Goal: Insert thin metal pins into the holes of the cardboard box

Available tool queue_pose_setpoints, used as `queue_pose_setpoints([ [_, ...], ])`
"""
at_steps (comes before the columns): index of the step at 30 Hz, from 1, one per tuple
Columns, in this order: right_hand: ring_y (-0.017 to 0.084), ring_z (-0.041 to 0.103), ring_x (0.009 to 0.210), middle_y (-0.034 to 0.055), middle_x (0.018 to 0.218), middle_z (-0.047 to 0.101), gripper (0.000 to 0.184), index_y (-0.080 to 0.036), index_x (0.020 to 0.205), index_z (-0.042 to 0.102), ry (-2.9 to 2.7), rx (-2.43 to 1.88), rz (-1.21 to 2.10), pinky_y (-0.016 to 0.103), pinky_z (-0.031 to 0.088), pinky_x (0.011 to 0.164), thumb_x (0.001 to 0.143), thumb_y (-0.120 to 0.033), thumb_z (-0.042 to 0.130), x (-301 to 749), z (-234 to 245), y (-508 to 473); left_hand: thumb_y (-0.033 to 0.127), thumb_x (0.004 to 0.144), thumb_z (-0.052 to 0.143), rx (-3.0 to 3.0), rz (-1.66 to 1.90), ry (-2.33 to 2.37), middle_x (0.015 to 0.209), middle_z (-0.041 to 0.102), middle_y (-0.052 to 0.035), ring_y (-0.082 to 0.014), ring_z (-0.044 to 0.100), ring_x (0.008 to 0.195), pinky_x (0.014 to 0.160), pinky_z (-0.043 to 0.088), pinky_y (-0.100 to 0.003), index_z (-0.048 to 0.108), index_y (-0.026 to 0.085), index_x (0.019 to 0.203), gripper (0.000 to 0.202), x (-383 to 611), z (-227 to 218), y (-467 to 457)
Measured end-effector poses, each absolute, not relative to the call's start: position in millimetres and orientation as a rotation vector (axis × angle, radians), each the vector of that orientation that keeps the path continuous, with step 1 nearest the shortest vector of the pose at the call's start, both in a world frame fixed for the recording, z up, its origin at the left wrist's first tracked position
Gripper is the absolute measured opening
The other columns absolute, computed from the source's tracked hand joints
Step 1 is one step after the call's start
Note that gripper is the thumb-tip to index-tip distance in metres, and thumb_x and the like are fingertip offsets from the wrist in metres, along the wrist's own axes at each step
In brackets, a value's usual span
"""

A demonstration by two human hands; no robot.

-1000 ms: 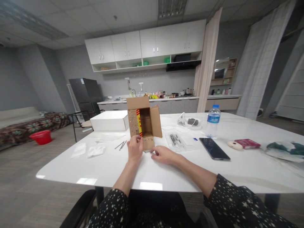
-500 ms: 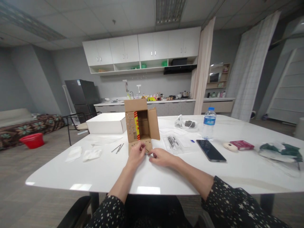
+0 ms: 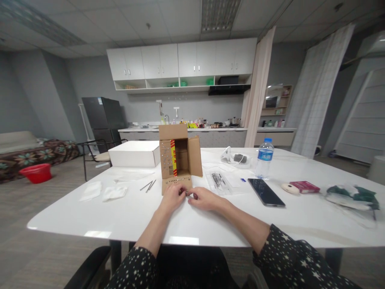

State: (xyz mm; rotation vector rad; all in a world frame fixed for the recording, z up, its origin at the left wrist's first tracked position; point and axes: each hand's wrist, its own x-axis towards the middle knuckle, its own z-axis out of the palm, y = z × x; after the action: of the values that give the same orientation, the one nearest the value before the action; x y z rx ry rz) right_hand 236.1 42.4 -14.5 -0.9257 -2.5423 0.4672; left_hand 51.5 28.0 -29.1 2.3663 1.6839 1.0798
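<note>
An open cardboard box point(image 3: 195, 156) stands on its side on the white table, its mouth facing me. Small round metallic bits dot its left flap and lower flap point(image 3: 171, 180). At the front edge of the lower flap, my left hand point(image 3: 173, 195) has its fingers bent together in a pinch. Close beside it on the right, my right hand point(image 3: 204, 198) is closed too, fingertips almost meeting the left ones. Something small and thin lies between the fingertips, too small to name. Left of the box lie thin metal tools that look like tweezers point(image 3: 150, 186).
A white box point(image 3: 134, 153) sits behind at left, with crumpled tissues point(image 3: 115, 193) nearer me. To the right are a clear plastic case point(image 3: 221, 184), a phone point(image 3: 266, 192), a water bottle point(image 3: 265, 158), a dark red box point(image 3: 304, 186) and a green and white bundle point(image 3: 352, 196).
My left hand has lowered from over the flap toward the right fingertips, uncovering more of the flap. My right hand has stayed nearly still. The view has shifted slightly.
</note>
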Motion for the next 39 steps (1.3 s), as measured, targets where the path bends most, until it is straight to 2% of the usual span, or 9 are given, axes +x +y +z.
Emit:
queue_pose_setpoints([
  [7,0.014,0.052,0.066,0.0015,0.073,0.063,0.032,-0.018,0.109,0.067,-2.539,-0.922,0.472,0.024,0.035,0.063,0.081,-0.026,0.053,236.1,-17.1,42.6,0.016,0.076,0.055,2.355,1.028,1.709,0.084,0.069,-0.0036,-0.0183,0.06,0.083,0.076,0.044,-0.03,0.07,0.02,0.08,0.016,51.2,-30.7,30.0],
  [18,0.014,0.052,0.064,0.0006,0.071,0.061,0.033,-0.019,0.108,0.067,-2.532,-0.909,0.469,0.024,0.036,0.062,0.08,-0.026,0.052,235.0,-19.9,44.3,0.018,0.078,0.054,2.339,1.034,1.802,0.093,0.068,-0.0037,-0.0211,0.058,0.096,0.088,0.04,-0.035,0.068,0.021,0.082,0.015,53.6,-28.0,26.8],
  [23,0.015,0.054,0.067,0.002,0.075,0.064,0.035,-0.018,0.111,0.067,-2.542,-0.924,0.455,0.025,0.038,0.065,0.081,-0.027,0.053,235.6,-18.9,43.7,0.022,0.083,0.05,2.269,1.166,2.052,0.106,0.064,-0.0062,-0.0244,0.054,0.107,0.092,0.037,-0.041,0.065,0.021,0.095,0.019,56.0,-25.5,28.5],
  [29,0.016,0.055,0.07,0.0031,0.078,0.065,0.034,-0.017,0.111,0.067,-2.557,-0.954,0.422,0.025,0.038,0.066,0.082,-0.027,0.053,235.0,-17.7,43.0,0.02,0.084,0.049,2.267,1.251,2.227,0.123,0.058,-0.0094,-0.0244,0.05,0.115,0.096,0.036,-0.04,0.058,0.019,0.109,0.027,56.3,-23.6,31.2],
  [39,0.015,0.055,0.069,0.0035,0.079,0.066,0.035,-0.017,0.111,0.067,-2.561,-0.946,0.44,0.025,0.038,0.066,0.081,-0.027,0.053,235.3,-16.3,42.6,0.02,0.084,0.047,2.311,1.115,2.299,0.117,0.061,-0.0095,-0.0257,0.051,0.111,0.092,0.036,-0.04,0.058,0.018,0.104,0.022,57.9,-23.8,31.2],
])
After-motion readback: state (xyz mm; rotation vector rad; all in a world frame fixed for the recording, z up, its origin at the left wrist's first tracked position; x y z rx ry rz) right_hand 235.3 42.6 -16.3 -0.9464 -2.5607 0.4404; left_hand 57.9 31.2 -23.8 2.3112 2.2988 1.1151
